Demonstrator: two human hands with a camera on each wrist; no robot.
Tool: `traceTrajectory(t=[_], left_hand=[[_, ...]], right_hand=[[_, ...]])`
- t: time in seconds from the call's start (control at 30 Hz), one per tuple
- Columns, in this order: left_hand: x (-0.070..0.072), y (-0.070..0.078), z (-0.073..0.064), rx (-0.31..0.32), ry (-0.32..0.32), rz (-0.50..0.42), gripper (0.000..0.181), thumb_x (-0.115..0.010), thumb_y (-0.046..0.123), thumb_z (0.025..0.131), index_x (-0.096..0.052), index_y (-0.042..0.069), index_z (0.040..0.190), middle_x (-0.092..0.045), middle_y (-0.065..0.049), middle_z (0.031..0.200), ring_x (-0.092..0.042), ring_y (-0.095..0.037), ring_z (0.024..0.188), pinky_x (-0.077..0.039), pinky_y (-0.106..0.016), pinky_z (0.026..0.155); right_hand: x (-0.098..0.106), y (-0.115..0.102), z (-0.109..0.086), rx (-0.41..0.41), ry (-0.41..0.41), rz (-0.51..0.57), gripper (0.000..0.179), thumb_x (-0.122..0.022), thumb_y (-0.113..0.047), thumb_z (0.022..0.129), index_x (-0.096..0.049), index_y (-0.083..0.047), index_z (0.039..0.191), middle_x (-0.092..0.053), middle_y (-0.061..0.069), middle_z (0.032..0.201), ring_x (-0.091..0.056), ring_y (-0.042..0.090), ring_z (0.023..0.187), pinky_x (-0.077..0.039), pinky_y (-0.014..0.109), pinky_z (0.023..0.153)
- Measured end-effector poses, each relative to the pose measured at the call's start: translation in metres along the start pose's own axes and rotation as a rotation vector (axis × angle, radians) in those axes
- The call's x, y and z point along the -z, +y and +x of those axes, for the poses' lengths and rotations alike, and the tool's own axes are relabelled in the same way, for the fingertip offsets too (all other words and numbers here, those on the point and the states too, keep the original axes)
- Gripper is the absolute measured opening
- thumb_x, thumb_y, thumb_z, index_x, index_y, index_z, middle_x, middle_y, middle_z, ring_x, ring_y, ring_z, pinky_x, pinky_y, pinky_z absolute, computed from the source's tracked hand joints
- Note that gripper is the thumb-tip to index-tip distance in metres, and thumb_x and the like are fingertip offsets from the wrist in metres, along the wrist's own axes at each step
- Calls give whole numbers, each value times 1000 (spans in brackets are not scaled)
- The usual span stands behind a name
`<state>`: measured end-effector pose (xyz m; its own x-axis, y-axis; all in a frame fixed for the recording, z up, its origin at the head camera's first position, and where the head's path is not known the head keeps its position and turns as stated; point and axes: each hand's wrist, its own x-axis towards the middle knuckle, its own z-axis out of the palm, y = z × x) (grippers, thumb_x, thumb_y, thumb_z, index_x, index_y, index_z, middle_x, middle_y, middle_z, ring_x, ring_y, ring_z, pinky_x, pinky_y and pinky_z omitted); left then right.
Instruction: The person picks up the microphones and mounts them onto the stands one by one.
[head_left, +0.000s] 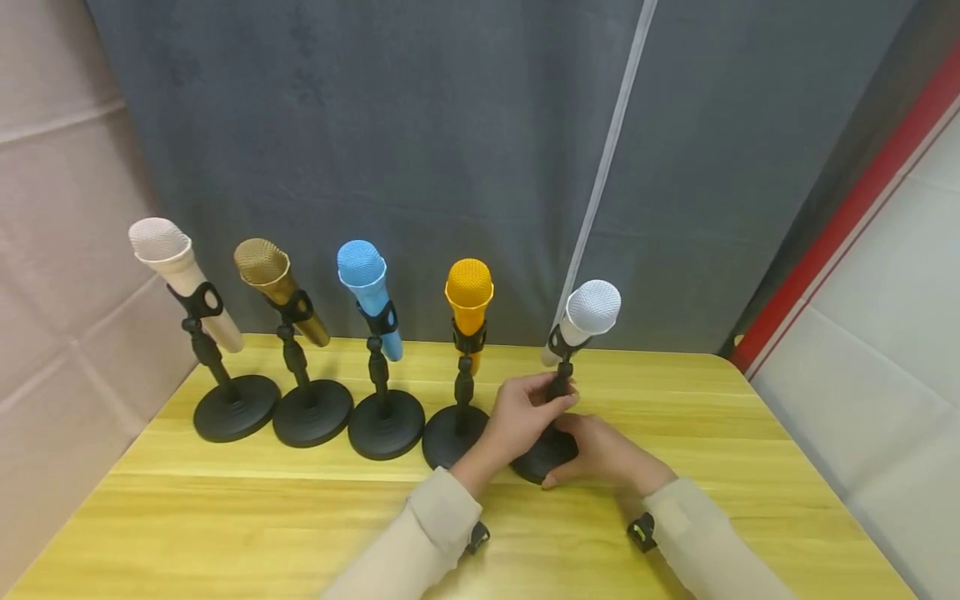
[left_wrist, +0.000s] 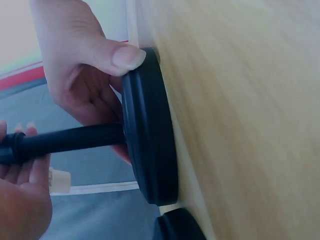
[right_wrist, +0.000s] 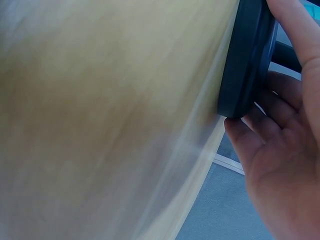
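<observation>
At the right end of a row of microphones, a white microphone (head_left: 592, 308) sits tilted in the clip of a black desktop microphone stand (head_left: 545, 454). My left hand (head_left: 525, 414) holds the stand's upright stem below the clip, with fingers and thumb around it. Lower down, my right hand (head_left: 603, 454) grips the round base (right_wrist: 245, 60) by its right side, thumb in front and fingers behind. In the left wrist view the right hand's thumb (left_wrist: 129, 57) presses the base's rim. The base's underside is hidden, and the left hand covers part of the stem.
Leftward stand more microphones on black stands: yellow (head_left: 470, 292), blue (head_left: 362, 267), gold (head_left: 262, 265) and cream-white (head_left: 161, 242). A grey curtain (head_left: 375, 125) hangs behind the wooden table (head_left: 300, 517). White walls flank it, the right one (head_left: 885, 333) with a red strip.
</observation>
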<state>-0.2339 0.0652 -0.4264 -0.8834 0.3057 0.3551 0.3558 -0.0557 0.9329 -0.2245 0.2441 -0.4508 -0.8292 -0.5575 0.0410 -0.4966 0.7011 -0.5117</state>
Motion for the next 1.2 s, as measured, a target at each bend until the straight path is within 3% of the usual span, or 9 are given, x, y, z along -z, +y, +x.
traceTrajectory(t=[0.13, 0.3, 0.47, 0.67, 0.83, 0.97, 1.2], left_hand=[[-5, 4, -4, 6, 74, 82, 27, -80, 22, 89, -77, 11, 114, -79, -8, 105, -75, -17, 101, -59, -24, 92], [-13, 8, -10, 38, 247, 137, 31, -86, 30, 82, -78, 19, 110, -79, 3, 105, -74, -10, 101, -58, -28, 95], [-24, 11, -17, 41, 414, 63, 29, -88, 26, 79, -77, 21, 105, -77, 5, 102, -73, -11, 100, -58, -29, 95], [-39, 13, -18, 36, 537, -76, 28, -88, 15, 78, -76, 17, 102, -75, -2, 101, -74, -13, 95, -61, -27, 88], [-52, 12, -16, 49, 644, -193, 31, -91, 13, 73, -76, 14, 100, -73, -8, 101, -76, -19, 92, -62, -27, 83], [-59, 11, -14, 53, 704, -200, 31, -92, 12, 71, -76, 14, 98, -73, -9, 99, -77, -21, 91, -62, -26, 82], [-58, 11, -14, 54, 726, -180, 31, -92, 10, 71, -76, 14, 97, -72, -9, 98, -77, -21, 90, -62, -26, 81]], right_hand=[[0, -1, -1, -13, 3, 17, 84, -91, -50, 68, -61, -11, 136, -69, 3, 130, -66, 21, 115, -55, 39, 98], [-1, -2, -1, -12, 6, 23, 81, -91, -50, 68, -63, -13, 134, -70, 1, 129, -67, 19, 114, -55, 38, 98], [-2, -1, 0, 6, 25, 10, 80, -92, -49, 66, -64, -12, 131, -71, 1, 125, -67, 18, 111, -54, 37, 97], [-1, 1, -2, 34, 58, -3, 79, -92, -50, 66, -65, -10, 128, -73, 1, 119, -68, 16, 108, -55, 35, 96], [-1, 2, -2, 38, 71, -17, 66, -90, -41, 73, -66, -6, 124, -75, -2, 106, -69, 10, 97, -57, 32, 89], [0, 3, -2, 44, 80, -34, 61, -89, -32, 74, -66, -3, 122, -75, -2, 99, -67, 7, 90, -57, 28, 82], [-2, 3, -2, 49, 75, -32, 59, -89, -31, 74, -66, -4, 121, -75, -2, 99, -66, 5, 89, -57, 28, 82]])
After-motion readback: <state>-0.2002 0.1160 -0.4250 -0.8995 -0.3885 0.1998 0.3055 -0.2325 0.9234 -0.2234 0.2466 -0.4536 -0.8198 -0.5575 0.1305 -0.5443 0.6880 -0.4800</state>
